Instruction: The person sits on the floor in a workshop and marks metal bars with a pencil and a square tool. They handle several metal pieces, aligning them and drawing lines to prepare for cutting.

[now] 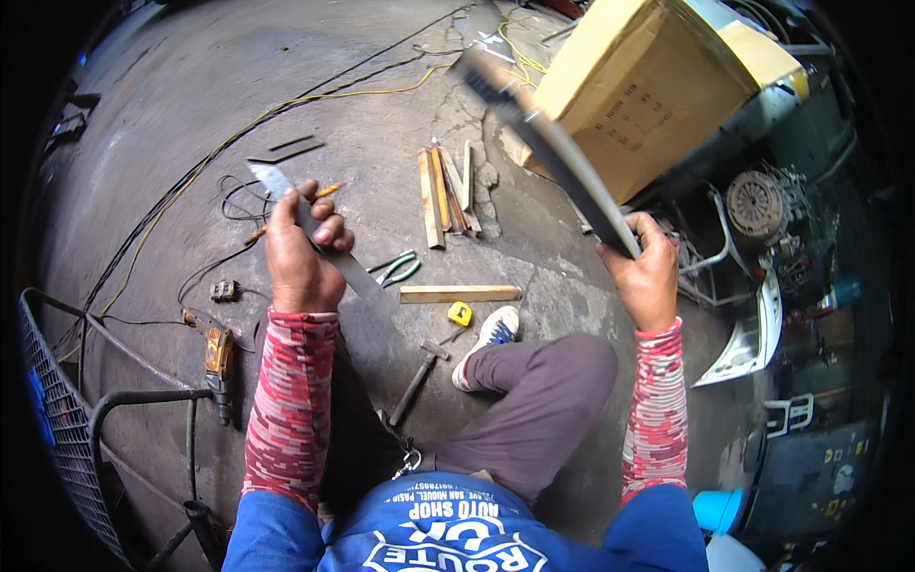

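Observation:
My left hand (310,250) is closed around a flat grey metal strip (360,278), whose pale end pokes out above the fingers. Raised on the other side, my right hand (648,272) grips the lower end of a long dark bar (572,172). That bar slants up to the left, and its far end is smeared by motion. On the floor between my hands lie green-handled pliers (396,269), a short wooden stick (459,295) and a yellow tape measure (460,314). A hammer (416,383) rests nearer, beside my leg.
Several wooden sticks (432,205) lie farther ahead. A large cardboard box (648,105) stands at the far right, near a round clutch part (753,205). To the left are a power drill (219,367), trailing cables (181,195) and a black metal frame (143,393).

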The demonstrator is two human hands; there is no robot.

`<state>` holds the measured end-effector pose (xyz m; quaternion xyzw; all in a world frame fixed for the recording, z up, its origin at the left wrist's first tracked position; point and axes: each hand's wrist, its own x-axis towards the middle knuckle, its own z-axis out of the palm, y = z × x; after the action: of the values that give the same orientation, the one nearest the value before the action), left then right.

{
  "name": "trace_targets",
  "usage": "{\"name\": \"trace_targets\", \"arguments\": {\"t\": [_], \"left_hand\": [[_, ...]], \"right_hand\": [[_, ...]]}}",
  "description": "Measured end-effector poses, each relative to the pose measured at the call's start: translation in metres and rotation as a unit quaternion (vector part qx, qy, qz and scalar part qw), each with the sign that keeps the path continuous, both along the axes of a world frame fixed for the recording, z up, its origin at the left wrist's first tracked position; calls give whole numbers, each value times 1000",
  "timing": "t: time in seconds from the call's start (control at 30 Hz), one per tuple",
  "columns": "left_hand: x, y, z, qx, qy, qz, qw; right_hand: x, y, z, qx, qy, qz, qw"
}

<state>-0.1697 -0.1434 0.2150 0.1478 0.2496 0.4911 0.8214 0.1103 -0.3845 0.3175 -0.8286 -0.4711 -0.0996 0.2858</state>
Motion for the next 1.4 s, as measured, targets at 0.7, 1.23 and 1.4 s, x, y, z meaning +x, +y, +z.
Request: {"name": "trace_targets", "arguments": {"t": [0.7, 1.23, 1.4], "left_hand": [[-184, -100, 36, 181, 162, 221, 944], [-179, -97, 21, 137, 187, 194, 953], [-179, -98, 19, 133, 189, 187, 955]], "right_hand": [[-87, -46, -147, 33, -115, 105, 987], [-114, -1, -134, -142, -40, 155, 977], [-119, -5, -138, -95, -46, 147, 984]]}}
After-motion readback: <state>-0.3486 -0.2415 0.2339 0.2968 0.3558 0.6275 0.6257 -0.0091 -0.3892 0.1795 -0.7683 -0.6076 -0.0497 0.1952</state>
